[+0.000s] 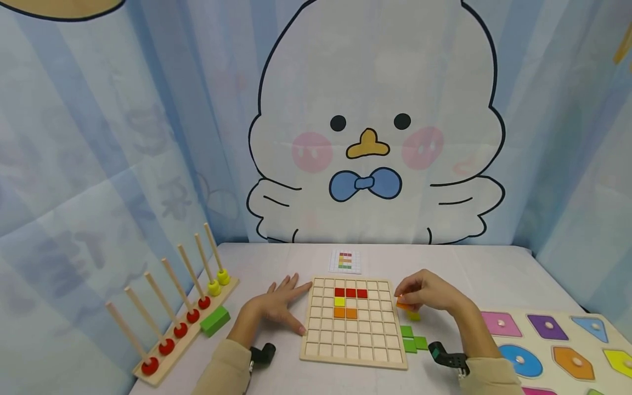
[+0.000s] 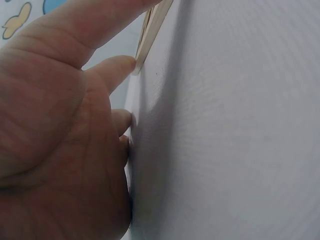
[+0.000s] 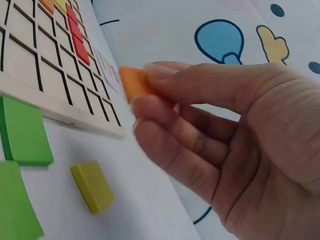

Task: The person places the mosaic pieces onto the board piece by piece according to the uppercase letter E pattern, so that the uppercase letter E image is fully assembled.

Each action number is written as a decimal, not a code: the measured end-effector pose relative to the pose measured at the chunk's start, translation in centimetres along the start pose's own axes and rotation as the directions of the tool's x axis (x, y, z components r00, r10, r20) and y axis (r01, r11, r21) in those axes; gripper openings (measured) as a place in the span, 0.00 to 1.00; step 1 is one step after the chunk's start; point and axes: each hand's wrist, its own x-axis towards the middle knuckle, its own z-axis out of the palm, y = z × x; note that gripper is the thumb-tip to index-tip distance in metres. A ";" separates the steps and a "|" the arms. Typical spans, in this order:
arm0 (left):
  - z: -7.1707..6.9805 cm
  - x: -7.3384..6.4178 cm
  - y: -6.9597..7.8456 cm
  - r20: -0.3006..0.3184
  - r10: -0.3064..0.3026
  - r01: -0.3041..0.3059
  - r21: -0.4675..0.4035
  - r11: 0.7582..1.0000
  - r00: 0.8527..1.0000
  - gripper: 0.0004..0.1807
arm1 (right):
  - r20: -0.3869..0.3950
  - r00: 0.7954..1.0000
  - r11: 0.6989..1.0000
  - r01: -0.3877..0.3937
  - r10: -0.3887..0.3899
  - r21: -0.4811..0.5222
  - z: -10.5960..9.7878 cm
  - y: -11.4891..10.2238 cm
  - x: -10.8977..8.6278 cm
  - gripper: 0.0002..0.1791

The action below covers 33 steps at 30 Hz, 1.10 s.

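A wooden grid board (image 1: 355,351) lies on the table, with three red tiles (image 1: 350,293), a yellow tile (image 1: 339,302) and two orange tiles (image 1: 345,312) in its cells. My left hand (image 1: 274,303) is spread at the board's left side; thumb and index fingertip touch its edge. Off the board's right edge, my right hand (image 1: 430,292) pinches an orange square tile (image 3: 134,82) between thumb and fingers, raised above the table. Beneath that hand lies a loose yellow tile (image 3: 93,186). Several green tiles (image 3: 27,132) sit beside the board, nearer me.
Behind the board lies a small pattern card (image 1: 345,261) with coloured squares. At left stands a peg rack (image 1: 185,332) with red and yellow beads, a green block (image 1: 215,321) beside it. A shape puzzle board (image 1: 538,334) occupies the right. Printed curtains (image 1: 370,219) hang behind the table.
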 end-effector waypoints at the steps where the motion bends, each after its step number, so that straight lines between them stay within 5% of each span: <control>1: 0.0 0.0 0.0 0.001 0.000 0.000 -0.001 1.000 1.000 0.66 | -0.015 1.000 1.000 0.007 -0.007 0.009 0.1 -0.1 0.1 0.11; 11: 0.3 0.0 0.0 -0.001 -0.005 0.005 -0.010 1.000 1.000 0.67 | -0.098 0.986 0.991 0.136 -0.135 0.006 1.3 -0.4 1.2 0.12; 24: 0.3 -0.1 -0.1 -0.003 0.003 -0.003 -0.020 1.000 1.000 0.67 | -0.167 0.980 0.990 0.119 -0.105 0.077 3.2 -1.2 2.4 0.17; 33: 0.0 -0.1 0.0 -0.001 0.003 -0.003 -0.018 1.000 1.000 0.67 | -0.204 0.969 0.991 0.133 -0.136 -0.029 3.5 -1.7 2.8 0.15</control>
